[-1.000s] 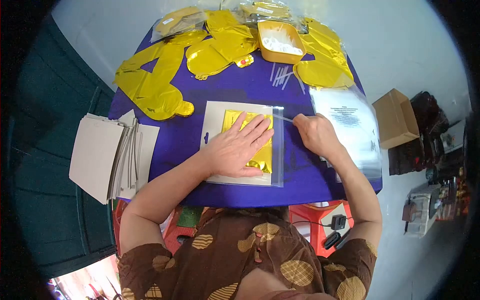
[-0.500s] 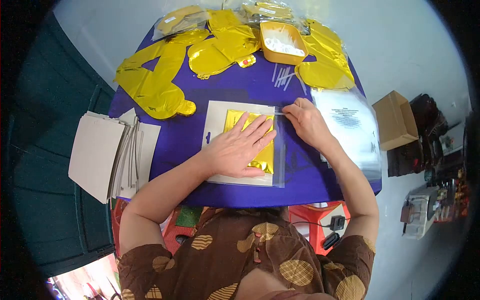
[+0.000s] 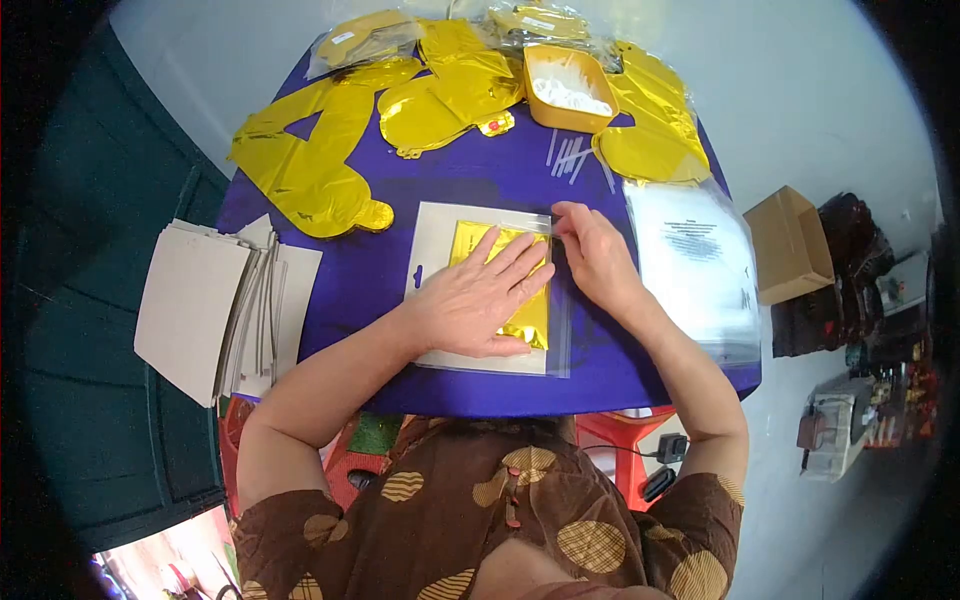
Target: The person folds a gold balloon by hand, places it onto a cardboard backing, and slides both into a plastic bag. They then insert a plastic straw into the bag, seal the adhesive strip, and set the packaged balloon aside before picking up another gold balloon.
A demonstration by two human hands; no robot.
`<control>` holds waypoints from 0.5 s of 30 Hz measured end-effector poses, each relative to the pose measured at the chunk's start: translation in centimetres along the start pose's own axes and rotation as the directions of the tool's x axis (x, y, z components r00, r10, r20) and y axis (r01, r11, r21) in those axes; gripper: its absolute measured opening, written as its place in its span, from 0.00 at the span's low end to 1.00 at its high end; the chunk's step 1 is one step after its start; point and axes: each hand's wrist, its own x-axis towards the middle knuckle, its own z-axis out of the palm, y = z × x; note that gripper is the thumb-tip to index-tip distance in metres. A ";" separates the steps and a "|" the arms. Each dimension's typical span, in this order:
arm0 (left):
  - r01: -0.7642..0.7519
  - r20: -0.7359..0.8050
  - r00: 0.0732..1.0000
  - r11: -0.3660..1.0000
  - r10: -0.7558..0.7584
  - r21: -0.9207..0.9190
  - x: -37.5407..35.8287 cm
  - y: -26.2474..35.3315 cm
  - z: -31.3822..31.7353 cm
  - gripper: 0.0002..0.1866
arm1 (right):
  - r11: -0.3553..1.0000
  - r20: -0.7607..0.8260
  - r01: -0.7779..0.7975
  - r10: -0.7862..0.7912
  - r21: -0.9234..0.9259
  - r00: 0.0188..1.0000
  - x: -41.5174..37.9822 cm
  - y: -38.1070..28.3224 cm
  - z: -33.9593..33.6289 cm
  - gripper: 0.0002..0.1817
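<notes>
A clear plastic bag (image 3: 560, 330) with a white backing card (image 3: 432, 235) inside lies flat on the table, a dark hang hole at the card's left edge. On the card sits a folded gold foil balloon (image 3: 535, 300). My left hand (image 3: 475, 300) lies flat over the foil, fingers spread, pressing on the bag. At the bag's upper right corner, my right hand (image 3: 597, 255) is closed, thumb and finger pinched together by the bag's edge. What it pinches is hidden by the fingers.
Gold foil balloons (image 3: 310, 170) lie along the back, near a yellow tub (image 3: 570, 118) of white pieces. Several thin clear strips (image 3: 568, 158) are in front of it. White cards (image 3: 195, 305) are stacked left; printed plastic bags (image 3: 695, 260) lie right. A cardboard box (image 3: 785, 245) stands beyond.
My right hand has moved slightly left, onto the bag's upper right corner. The pale strip that showed between its fingers and the bag is now mostly hidden. My left hand stays put.
</notes>
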 end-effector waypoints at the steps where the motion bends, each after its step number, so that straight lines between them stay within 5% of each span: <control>1: 0.000 -0.004 1.000 1.000 0.000 -0.001 0.0 0.0 0.0 0.48 | 0.998 -0.004 -0.035 0.035 0.056 0.999 -0.2 -0.5 0.1 0.17; 3: 0.005 -0.004 1.000 1.000 -0.005 0.005 0.0 0.0 -0.1 0.48 | 0.942 0.110 -0.237 0.217 0.237 0.970 -0.7 -1.6 -0.7 0.27; 6: 0.014 0.023 1.000 1.000 -0.014 0.006 0.1 0.1 -0.4 0.48 | 0.780 0.121 -0.283 0.261 0.558 0.958 -1.6 -0.6 -0.5 0.29; 9: 0.009 0.015 1.000 1.000 -0.009 0.006 0.1 0.1 -0.2 0.48 | 0.897 -0.008 -0.261 0.282 0.356 0.959 -1.9 -0.3 -1.2 0.30; 12: 0.008 0.001 1.000 1.000 -0.008 0.009 0.0 0.0 0.0 0.48 | 0.939 0.057 -0.264 0.258 0.219 0.964 -2.3 0.0 -1.0 0.30; 15: 0.017 0.006 1.000 1.000 -0.017 0.000 0.1 0.1 0.0 0.48 | 0.925 0.060 -0.247 0.240 0.289 0.969 -2.1 -0.4 -0.1 0.31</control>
